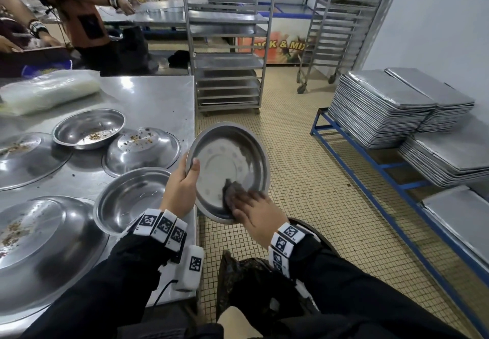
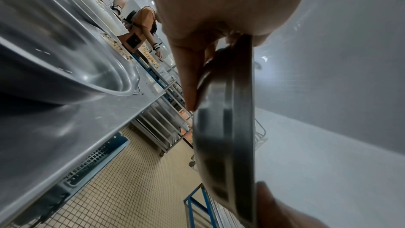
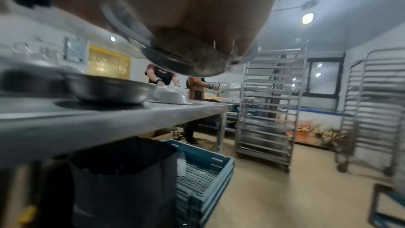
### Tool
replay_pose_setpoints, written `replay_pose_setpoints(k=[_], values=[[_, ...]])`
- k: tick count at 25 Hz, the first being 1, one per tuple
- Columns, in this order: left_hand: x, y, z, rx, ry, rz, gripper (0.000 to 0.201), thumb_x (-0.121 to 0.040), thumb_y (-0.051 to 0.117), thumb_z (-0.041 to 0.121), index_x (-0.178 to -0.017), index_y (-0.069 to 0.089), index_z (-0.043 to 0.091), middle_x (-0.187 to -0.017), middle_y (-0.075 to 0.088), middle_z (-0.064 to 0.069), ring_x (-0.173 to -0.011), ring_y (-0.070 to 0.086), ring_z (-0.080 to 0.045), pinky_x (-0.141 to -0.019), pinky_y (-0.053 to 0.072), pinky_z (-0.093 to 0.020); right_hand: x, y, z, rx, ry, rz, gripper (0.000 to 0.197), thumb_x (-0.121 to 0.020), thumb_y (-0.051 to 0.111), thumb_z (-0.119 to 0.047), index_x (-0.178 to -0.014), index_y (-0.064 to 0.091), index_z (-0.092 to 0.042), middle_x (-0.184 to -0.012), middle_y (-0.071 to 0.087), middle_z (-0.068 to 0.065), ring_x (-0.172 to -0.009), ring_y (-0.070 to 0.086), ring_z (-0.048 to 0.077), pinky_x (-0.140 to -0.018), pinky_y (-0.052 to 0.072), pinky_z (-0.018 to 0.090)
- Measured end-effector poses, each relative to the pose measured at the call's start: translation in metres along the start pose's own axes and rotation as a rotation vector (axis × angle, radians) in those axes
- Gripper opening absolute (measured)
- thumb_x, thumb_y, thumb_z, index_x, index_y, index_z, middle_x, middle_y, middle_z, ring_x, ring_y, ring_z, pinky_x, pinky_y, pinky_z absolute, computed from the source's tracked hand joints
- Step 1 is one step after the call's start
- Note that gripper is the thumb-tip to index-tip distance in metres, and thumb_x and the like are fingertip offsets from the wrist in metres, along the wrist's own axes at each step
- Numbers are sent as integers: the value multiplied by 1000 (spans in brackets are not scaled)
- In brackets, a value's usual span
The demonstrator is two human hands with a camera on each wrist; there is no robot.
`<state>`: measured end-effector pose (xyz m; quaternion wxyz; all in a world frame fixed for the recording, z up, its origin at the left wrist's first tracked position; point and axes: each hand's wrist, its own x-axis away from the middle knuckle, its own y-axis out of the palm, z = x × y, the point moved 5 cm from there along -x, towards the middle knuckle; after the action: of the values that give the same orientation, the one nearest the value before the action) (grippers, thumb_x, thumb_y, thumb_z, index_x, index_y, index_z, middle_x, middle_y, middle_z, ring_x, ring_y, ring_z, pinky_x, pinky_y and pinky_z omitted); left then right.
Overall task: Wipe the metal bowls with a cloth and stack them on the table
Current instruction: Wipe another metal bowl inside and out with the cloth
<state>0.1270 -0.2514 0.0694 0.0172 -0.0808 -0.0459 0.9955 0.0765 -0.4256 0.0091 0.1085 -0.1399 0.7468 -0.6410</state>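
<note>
mid-wipe: the left hand (image 1: 182, 182) grips the tilted bowl (image 1: 230, 159) by its rim beside the table (image 1: 153, 100) edge, while the right hand (image 1: 254, 209) clutches the cloth (image 1: 232, 193) against its inside. next, probably, it calls for setting the bowl down on the table.

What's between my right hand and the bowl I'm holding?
A dark cloth, pressed by the right hand against the inside of the bowl; head view shows it.

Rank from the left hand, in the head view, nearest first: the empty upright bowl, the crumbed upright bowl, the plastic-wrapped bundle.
1. Empty upright bowl, just left of the left hand.
2. Crumbed upright bowl, farther left and back.
3. Plastic-wrapped bundle, far back-left.
</note>
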Motion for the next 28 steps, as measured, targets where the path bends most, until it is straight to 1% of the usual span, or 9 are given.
replay_pose_setpoints(k=[4,7,11,15,18,20,22,24,28], values=[[1,3,-4,17,-45,7,29,-103,40,35,-126,53,24,-110,62,16,-101,58,4,-84,45,-13,-4,-8,7,-72,56,4,82,-87,-10,-61,-147,29,-20,-154,29,3,-145,15,22,-116,-3,33],[-5,-1,-6,32,-33,22,57,-93,43,57,-136,51,21,-129,61,5,-123,54,-12,-106,42,-35,5,-15,-32,-354,-30,16,50,-102,17,-42,-145,34,-24,-153,31,1,-142,21,15,-113,1,24],[-10,-6,-12,34,-81,-37,56,-91,43,56,-132,57,20,-122,66,-1,-117,60,-20,-102,45,-43,7,-5,-12,-186,60,2,57,-99,5,-48,-142,39,-30,-151,33,-10,-144,17,13,-117,-6,37],[3,-3,-29,10,-251,-123,42,-102,40,39,-115,63,7,-89,71,-9,-78,69,-25,-63,57,-34,-3,-7,44,126,200,-130,55,-99,6,-49,-150,11,-30,-157,-8,-10,-143,-19,19,-114,-12,54],[7,-1,-39,66,-388,-127,43,-94,49,52,-103,66,14,-98,68,-29,-84,67,-42,-79,55,-55,-20,-27,59,75,249,-62,56,-101,11,-45,-149,-12,-28,-152,-29,-9,-142,-21,23,-117,2,53],[5,-1,-40,109,-412,-153,53,-80,54,61,-101,68,15,-106,66,-32,-96,64,-50,-90,49,-64,-30,-43,60,-25,241,78,57,-102,19,-41,-151,-5,-24,-159,-9,0,-145,10,23,-115,22,46],[3,-2,-40,143,-414,-193,57,-80,51,58,-108,68,11,-110,66,-30,-104,61,-52,-95,45,-66,-33,-56,67,-179,247,251,53,-100,35,-34,-149,21,-22,-143,40,6,-121,47,18,-99,44,34],[5,-2,-38,188,-397,-207,56,-83,49,55,-114,66,11,-112,67,-27,-107,60,-49,-99,43,-64,-31,-60,74,-385,296,340,40,-96,48,-30,-136,44,-22,-115,59,1,-102,57,17,-87,48,30],[5,1,-47,269,-408,-150,49,-91,52,50,-121,65,13,-116,67,-22,-111,62,-42,-105,41,-59,-17,-53,81,-676,437,391,30,-97,48,-30,-123,54,-16,-104,65,0,-92,62,16,-72,50,24]])
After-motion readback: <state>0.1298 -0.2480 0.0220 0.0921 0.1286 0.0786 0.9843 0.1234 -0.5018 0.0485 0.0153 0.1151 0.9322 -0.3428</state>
